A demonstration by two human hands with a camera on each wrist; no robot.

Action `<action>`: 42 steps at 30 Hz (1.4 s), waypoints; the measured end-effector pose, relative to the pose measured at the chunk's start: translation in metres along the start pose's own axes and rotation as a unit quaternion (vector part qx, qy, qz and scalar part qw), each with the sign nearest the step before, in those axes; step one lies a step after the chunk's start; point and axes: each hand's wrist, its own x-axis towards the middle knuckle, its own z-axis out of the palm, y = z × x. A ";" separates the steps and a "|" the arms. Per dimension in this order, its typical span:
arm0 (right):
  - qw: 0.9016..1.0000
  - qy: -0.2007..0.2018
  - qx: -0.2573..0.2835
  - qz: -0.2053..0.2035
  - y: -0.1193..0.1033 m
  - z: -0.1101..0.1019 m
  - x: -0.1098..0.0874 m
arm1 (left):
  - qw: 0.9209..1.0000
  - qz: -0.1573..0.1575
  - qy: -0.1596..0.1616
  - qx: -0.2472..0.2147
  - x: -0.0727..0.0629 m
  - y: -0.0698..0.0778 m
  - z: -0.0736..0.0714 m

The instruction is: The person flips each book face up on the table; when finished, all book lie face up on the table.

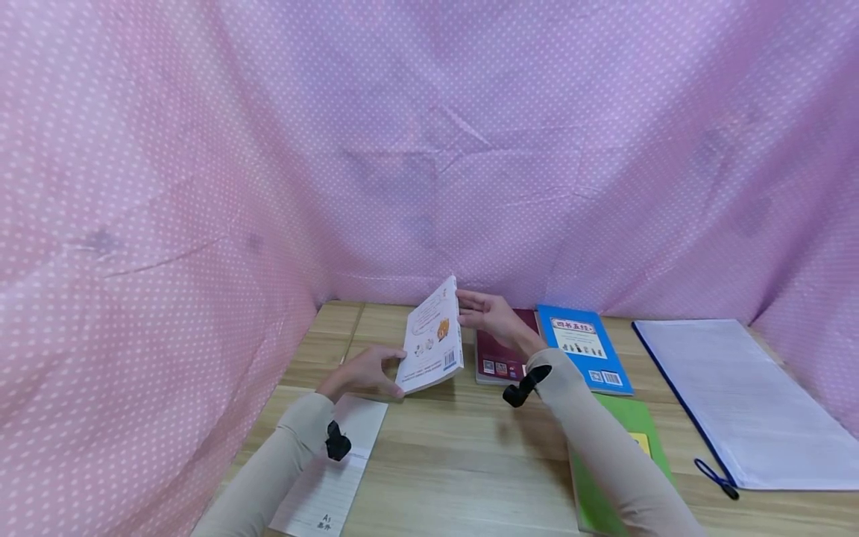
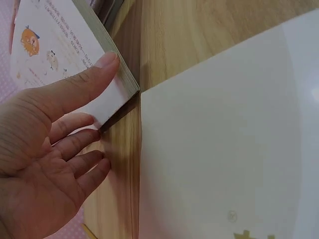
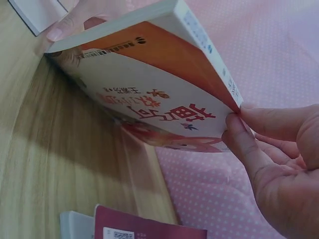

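Observation:
A white-backed paperback book (image 1: 432, 332) is tilted up over the wooden table, its lower edge low near the tabletop. The left hand (image 1: 365, 371) holds its lower left corner; in the left wrist view the thumb (image 2: 107, 62) lies on the page edge, the other fingers loosely bent by the corner. At the spine's upper part, the right hand (image 1: 496, 319) pinches the book between thumb and finger (image 3: 241, 134). From the right wrist view, the book's front cover (image 3: 144, 89) shows orange and white with red characters.
Right of the held book lie a maroon book (image 1: 496, 354), a blue book (image 1: 584, 350) and a green one (image 1: 590, 485) partly under the right forearm. A white A5 notebook (image 1: 356, 432) lies below the left arm. A zip folder (image 1: 738, 395) is far right; pink dotted cloth (image 1: 416, 149) hangs behind.

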 end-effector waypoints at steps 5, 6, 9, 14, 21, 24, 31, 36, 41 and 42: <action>1.000 0.002 -0.018 -0.007 -0.006 0.001 0.000 | 1.000 -0.007 0.000 -0.003 -0.001 0.007 0.004; 1.000 0.004 -0.020 -0.006 -0.007 0.002 0.000 | 1.000 -0.010 0.000 -0.004 -0.001 0.009 0.005; 1.000 0.006 -0.029 -0.006 -0.010 0.003 0.000 | 1.000 -0.019 0.001 -0.004 -0.001 0.011 0.006; 0.999 0.012 -0.043 -0.004 -0.013 0.005 -0.001 | 1.000 -0.015 0.002 -0.008 0.002 0.008 0.008; 0.999 0.012 -0.052 -0.003 -0.016 0.009 -0.001 | 1.000 -0.002 0.000 -0.012 0.004 0.006 0.008; 0.998 0.009 -0.054 -0.009 -0.016 0.011 -0.001 | 1.000 0.003 0.005 -0.006 0.003 0.008 0.008; 0.998 0.014 -0.057 -0.009 -0.018 0.014 0.000 | 0.999 0.018 0.002 -0.038 0.005 0.012 0.008; 0.999 0.018 -0.048 -0.019 -0.017 0.019 0.002 | 0.998 0.026 -0.003 -0.051 0.007 0.021 0.005; 0.998 0.015 -0.048 -0.034 -0.019 0.026 0.001 | 0.996 0.038 -0.023 -0.073 0.006 0.033 0.001; 0.998 0.013 -0.049 -0.036 -0.019 0.027 0.001 | 0.996 0.040 -0.026 -0.077 0.005 0.036 0.000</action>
